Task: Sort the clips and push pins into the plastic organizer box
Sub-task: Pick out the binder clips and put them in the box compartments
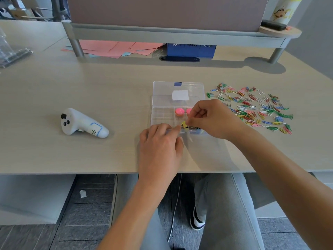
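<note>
A clear plastic organizer box (pixel 163 114) lies open on the desk, its lid (pixel 178 92) folded back. Two pink push pins (pixel 179 111) stand in a far compartment. A pile of coloured paper clips (pixel 252 107) is spread on the desk to the right of the box. My left hand (pixel 160 143) rests at the box's near edge, its fingertips touching a small yellow clip (pixel 184 124). My right hand (pixel 210 118) hovers over the box's right side and pinches the same yellow clip from the other side. Several dark clips lie in the near right compartment, partly hidden by my hands.
A white handheld controller (pixel 82 123) lies on the desk to the left. Pink papers (pixel 117 47) and a blue box (pixel 191 50) sit under a raised shelf at the back. The desk's front edge (pixel 72 172) runs just below my left wrist.
</note>
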Demonstrator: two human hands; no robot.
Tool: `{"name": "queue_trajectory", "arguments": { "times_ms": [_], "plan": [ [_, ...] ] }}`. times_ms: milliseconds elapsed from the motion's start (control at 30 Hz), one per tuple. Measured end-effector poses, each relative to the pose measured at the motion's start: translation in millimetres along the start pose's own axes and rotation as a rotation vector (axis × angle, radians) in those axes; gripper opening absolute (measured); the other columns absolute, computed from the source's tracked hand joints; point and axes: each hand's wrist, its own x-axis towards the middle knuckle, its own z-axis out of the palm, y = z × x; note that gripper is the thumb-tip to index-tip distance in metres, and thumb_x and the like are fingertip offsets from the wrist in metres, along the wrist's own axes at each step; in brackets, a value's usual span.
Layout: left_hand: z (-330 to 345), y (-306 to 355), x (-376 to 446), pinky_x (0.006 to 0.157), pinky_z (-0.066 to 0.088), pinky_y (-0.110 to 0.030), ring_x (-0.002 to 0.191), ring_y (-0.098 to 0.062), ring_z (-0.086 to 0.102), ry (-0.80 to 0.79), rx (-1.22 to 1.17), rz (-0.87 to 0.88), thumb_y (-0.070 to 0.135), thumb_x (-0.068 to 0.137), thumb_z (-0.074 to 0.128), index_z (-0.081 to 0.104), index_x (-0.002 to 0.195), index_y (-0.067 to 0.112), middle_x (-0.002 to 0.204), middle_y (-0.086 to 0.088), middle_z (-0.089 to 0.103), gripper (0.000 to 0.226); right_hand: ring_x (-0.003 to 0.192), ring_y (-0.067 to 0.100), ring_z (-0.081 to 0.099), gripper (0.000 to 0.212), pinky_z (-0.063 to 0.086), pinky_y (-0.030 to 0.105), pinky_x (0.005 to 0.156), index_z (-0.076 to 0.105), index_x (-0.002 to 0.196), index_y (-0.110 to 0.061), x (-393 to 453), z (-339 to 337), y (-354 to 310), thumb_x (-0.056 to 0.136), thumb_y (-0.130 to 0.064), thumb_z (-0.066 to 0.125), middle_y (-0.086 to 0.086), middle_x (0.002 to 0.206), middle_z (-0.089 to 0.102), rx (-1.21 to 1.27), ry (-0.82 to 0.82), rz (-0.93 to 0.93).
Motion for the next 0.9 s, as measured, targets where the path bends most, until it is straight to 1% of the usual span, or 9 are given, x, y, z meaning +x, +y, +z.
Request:
{"name": "queue_trajectory", "arguments": {
  "times_ms": [100, 200, 367, 467, 533, 667, 900],
  "plan": [
    [0, 0, 0, 0.097, 0.042, -0.040, 0.104, -0.019, 0.058, 0.002, -0.007, -0.006, 0.027, 0.089, 0.065, 0.070, 0.122, 0.030, 0.103, 0.008, 0.065, 0.034, 0.078, 0.016, 0.066, 0.014, 0.055, 0.033, 0.073, 0.073, 0.086, -0.020, -2, 2, -2, 0.079, -0.026, 0.084, -0.005, 0.078, 0.071, -0.049, -0.005, -0.016],
    [-1, -1, -1, 0.098, 0.041, -0.039, 0.105, -0.018, 0.057, 0.002, -0.004, -0.010, 0.027, 0.090, 0.064, 0.069, 0.123, 0.031, 0.103, 0.009, 0.065, 0.033, 0.076, 0.014, 0.065, 0.015, 0.054, 0.032, 0.072, 0.072, 0.085, -0.022, -2, 5, -3, 0.077, -0.027, 0.084, -0.008, 0.077, 0.069, -0.080, 0.002, -0.030],
    [0, 0, 0, 0.098, 0.041, -0.040, 0.106, -0.019, 0.058, 0.000, -0.013, -0.008, 0.027, 0.090, 0.065, 0.070, 0.122, 0.030, 0.104, 0.008, 0.065, 0.033, 0.073, 0.008, 0.062, 0.016, 0.049, 0.026, 0.067, 0.070, 0.086, -0.024, 0, 7, -3, 0.077, -0.027, 0.084, -0.010, 0.076, 0.067, -0.115, 0.001, -0.036],
    [0, -1, -1, 0.098, 0.041, -0.040, 0.107, -0.019, 0.057, -0.004, -0.018, -0.008, 0.028, 0.090, 0.064, 0.069, 0.124, 0.030, 0.105, 0.008, 0.064, 0.034, 0.076, 0.012, 0.066, 0.013, 0.055, 0.032, 0.070, 0.070, 0.085, -0.024, 1, 8, -2, 0.080, -0.032, 0.080, -0.008, 0.076, 0.070, -0.075, 0.058, -0.031],
    [0, -1, -1, 0.098, 0.041, -0.040, 0.107, -0.019, 0.057, -0.002, -0.018, -0.007, 0.028, 0.090, 0.063, 0.069, 0.124, 0.030, 0.105, 0.008, 0.064, 0.034, 0.075, 0.012, 0.067, 0.012, 0.057, 0.034, 0.071, 0.070, 0.083, -0.023, 2, 11, -3, 0.081, -0.032, 0.078, -0.008, 0.074, 0.071, -0.068, 0.085, -0.019],
    [0, -1, -1, 0.098, 0.041, -0.039, 0.107, -0.019, 0.057, -0.002, -0.022, -0.007, 0.028, 0.090, 0.063, 0.069, 0.124, 0.030, 0.106, 0.008, 0.065, 0.034, 0.074, 0.011, 0.065, 0.007, 0.058, 0.039, 0.075, 0.070, 0.078, -0.025, 5, 15, -5, 0.079, -0.026, 0.076, -0.011, 0.071, 0.069, -0.121, 0.089, -0.001],
    [0, -1, 0, 0.098, 0.040, -0.039, 0.107, -0.018, 0.057, 0.003, -0.016, -0.004, 0.028, 0.091, 0.063, 0.069, 0.123, 0.030, 0.106, 0.008, 0.064, 0.033, 0.076, 0.015, 0.065, 0.005, 0.058, 0.041, 0.075, 0.069, 0.079, -0.025, 7, 18, -7, 0.079, -0.023, 0.074, -0.010, 0.072, 0.068, -0.142, 0.071, -0.009]
  ]
}}
